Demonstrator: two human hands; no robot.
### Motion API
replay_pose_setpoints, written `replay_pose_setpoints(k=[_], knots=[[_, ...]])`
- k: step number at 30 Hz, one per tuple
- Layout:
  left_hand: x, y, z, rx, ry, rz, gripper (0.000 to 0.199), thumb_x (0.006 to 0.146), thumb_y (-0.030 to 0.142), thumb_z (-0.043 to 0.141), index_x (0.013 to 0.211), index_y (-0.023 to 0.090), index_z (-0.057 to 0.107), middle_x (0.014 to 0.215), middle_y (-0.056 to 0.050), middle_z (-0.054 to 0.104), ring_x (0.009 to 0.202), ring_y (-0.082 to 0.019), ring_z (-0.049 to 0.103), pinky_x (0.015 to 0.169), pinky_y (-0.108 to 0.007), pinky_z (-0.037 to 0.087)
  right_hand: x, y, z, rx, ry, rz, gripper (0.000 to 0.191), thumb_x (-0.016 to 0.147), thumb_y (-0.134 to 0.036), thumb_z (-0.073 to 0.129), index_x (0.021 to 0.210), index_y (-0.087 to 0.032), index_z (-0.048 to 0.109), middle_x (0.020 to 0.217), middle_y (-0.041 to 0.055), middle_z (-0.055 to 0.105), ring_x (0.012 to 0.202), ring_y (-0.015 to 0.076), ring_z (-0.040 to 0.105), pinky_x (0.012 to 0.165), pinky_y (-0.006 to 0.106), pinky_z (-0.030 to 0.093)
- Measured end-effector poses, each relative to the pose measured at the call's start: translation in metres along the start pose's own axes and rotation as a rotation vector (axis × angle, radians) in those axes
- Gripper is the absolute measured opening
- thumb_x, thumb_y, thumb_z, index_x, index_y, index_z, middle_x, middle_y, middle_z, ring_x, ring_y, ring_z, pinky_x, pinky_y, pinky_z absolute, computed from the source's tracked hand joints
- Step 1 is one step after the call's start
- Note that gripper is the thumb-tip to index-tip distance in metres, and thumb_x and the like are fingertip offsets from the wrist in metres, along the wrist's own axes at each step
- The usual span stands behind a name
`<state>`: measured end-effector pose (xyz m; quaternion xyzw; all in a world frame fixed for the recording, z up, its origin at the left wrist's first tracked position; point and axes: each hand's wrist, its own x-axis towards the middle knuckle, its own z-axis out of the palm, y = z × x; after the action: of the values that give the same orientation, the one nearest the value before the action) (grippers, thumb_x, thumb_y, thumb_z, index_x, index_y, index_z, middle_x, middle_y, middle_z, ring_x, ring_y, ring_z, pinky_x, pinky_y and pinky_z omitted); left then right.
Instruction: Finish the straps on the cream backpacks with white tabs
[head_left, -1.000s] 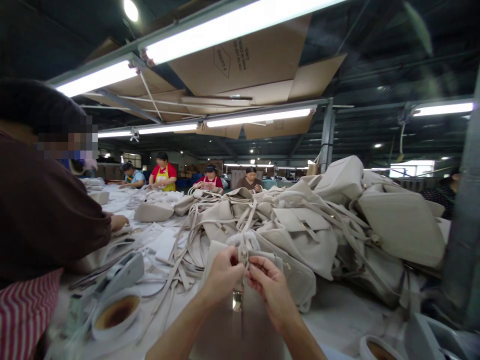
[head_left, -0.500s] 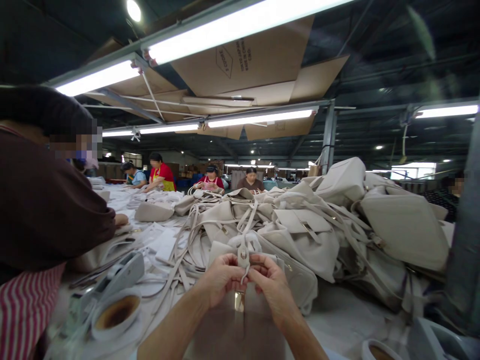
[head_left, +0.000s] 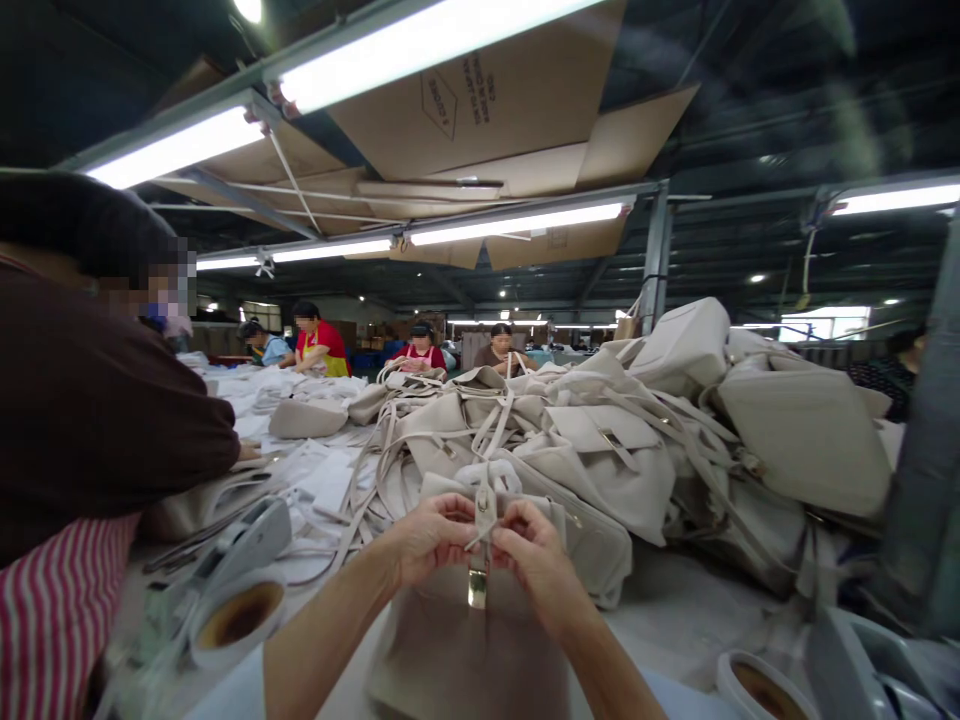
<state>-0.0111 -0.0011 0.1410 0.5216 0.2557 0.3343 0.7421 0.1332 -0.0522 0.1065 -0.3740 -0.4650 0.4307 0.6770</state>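
Observation:
A beige handbag (head_left: 465, 640) stands upright in front of me, with a shiny gold clasp (head_left: 477, 588) on its front. Above the clasp, a narrow strap (head_left: 486, 505) with a small metal fitting rises between my hands. My left hand (head_left: 435, 535) is closed in a pinch on the strap from the left, and a thin light end sticks out by its fingertips. From the right, my right hand (head_left: 525, 540) pinches the same strap, fingers curled. The fingers partly hide where the strap meets the bag.
A large heap of beige bags (head_left: 615, 450) lies behind. At left are a grey tape dispenser (head_left: 247, 545) and a bowl of brown liquid (head_left: 240, 615); another bowl (head_left: 761, 690) is at lower right. A co-worker's sleeve (head_left: 112, 400) is close at left. A metal post (head_left: 926, 450) stands at right.
My hands have shifted slightly on the strap, and its curled thin end now points left between the fingertips. More of the bag and clasp shows. The co-worker at left has moved a little.

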Motion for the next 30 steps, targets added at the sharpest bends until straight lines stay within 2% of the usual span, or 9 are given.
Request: replay_pose_setpoints(k=[4,10,15,17,19,21,23,27,30], knots=[[-0.002,-0.007,0.0,-0.022,-0.019,0.034,0.039,0.046,0.013,0.085,0.076,0.013,0.061,0.066,0.001,0.065,0.054,-0.008,0.059,0.059,-0.022,0.05,-0.005,0.0,-0.002,0.26,-0.053,0.148,0.023,0.059,-0.023,0.07,0.068,-0.022,0.049,0.063,-0.005,0.059,0.057,0.0126,0.057,0.056,0.025,0.045],[0.003,-0.003,-0.007,-0.032,0.089,0.039,0.04,0.044,0.01,0.083,0.074,0.016,0.057,0.064,0.003,0.062,0.052,-0.01,0.06,0.05,-0.019,0.043,-0.009,0.004,-0.005,0.0,0.006,0.071,0.023,0.055,-0.023,0.068,0.061,-0.022,0.046,0.05,-0.0082,0.051,0.047,0.0093,0.045,0.047,0.022,0.039],[0.008,0.002,0.002,-0.006,0.132,0.082,0.028,0.05,0.007,0.076,0.069,0.016,0.057,0.059,0.004,0.057,0.052,-0.009,0.057,0.052,-0.02,0.043,-0.01,0.016,0.001,-0.116,0.117,-0.023,0.02,0.055,-0.026,0.065,0.056,-0.023,0.045,0.048,-0.0079,0.046,0.047,0.0104,0.043,0.045,0.024,0.039],[0.005,-0.002,0.009,0.09,0.186,0.173,0.016,0.057,0.008,0.07,0.066,0.015,0.059,0.058,0.003,0.057,0.052,-0.009,0.055,0.054,-0.021,0.042,-0.011,0.022,0.003,-0.126,0.164,-0.057,0.015,0.057,-0.026,0.063,0.059,-0.022,0.049,0.05,-0.0072,0.047,0.047,0.0114,0.044,0.046,0.025,0.04],[0.0,-0.008,0.014,0.314,0.261,0.351,0.006,0.065,0.01,0.064,0.066,0.016,0.065,0.063,0.0,0.059,0.058,-0.012,0.055,0.059,-0.024,0.043,-0.012,0.026,0.005,-0.113,0.197,-0.079,0.012,0.059,-0.027,0.063,0.063,-0.022,0.053,0.052,-0.0062,0.049,0.049,0.0124,0.046,0.046,0.025,0.041],[-0.007,-0.014,0.016,0.593,0.299,0.565,0.012,0.071,0.011,0.06,0.072,0.018,0.07,0.076,-0.004,0.062,0.071,-0.017,0.058,0.068,-0.028,0.045,-0.013,0.028,0.006,-0.096,0.213,-0.09,0.013,0.06,-0.028,0.064,0.064,-0.022,0.054,0.055,-0.0055,0.05,0.05,0.0128,0.047,0.047,0.026,0.042],[-0.012,-0.02,0.014,0.818,0.281,0.71,0.016,0.075,0.011,0.058,0.077,0.02,0.071,0.086,-0.006,0.062,0.081,-0.02,0.057,0.076,-0.029,0.044,-0.015,0.029,0.007,-0.091,0.21,-0.093,0.014,0.061,-0.029,0.065,0.065,-0.022,0.053,0.055,-0.0055,0.05,0.05,0.013,0.047,0.048,0.026,0.042],[-0.014,-0.024,0.01,1.055,0.236,0.78,0.017,0.078,0.013,0.058,0.065,0.023,0.063,0.08,-0.006,0.058,0.076,-0.02,0.052,0.074,-0.03,0.04,-0.017,0.029,0.009,-0.151,0.184,-0.11,0.013,0.067,-0.029,0.062,0.068,-0.022,0.052,0.056,-0.0061,0.049,0.052,0.0131,0.047,0.05,0.025,0.04],[-0.01,-0.02,0.015,1.021,0.289,0.811,0.019,0.082,0.015,0.054,0.065,0.023,0.059,0.079,-0.005,0.057,0.078,-0.021,0.052,0.075,-0.031,0.038,-0.022,0.029,0.012,-0.321,0.2,-0.157,0.012,0.07,-0.028,0.06,0.066,-0.023,0.05,0.057,-0.006,0.046,0.054,0.0128,0.044,0.051,0.025,0.035]])
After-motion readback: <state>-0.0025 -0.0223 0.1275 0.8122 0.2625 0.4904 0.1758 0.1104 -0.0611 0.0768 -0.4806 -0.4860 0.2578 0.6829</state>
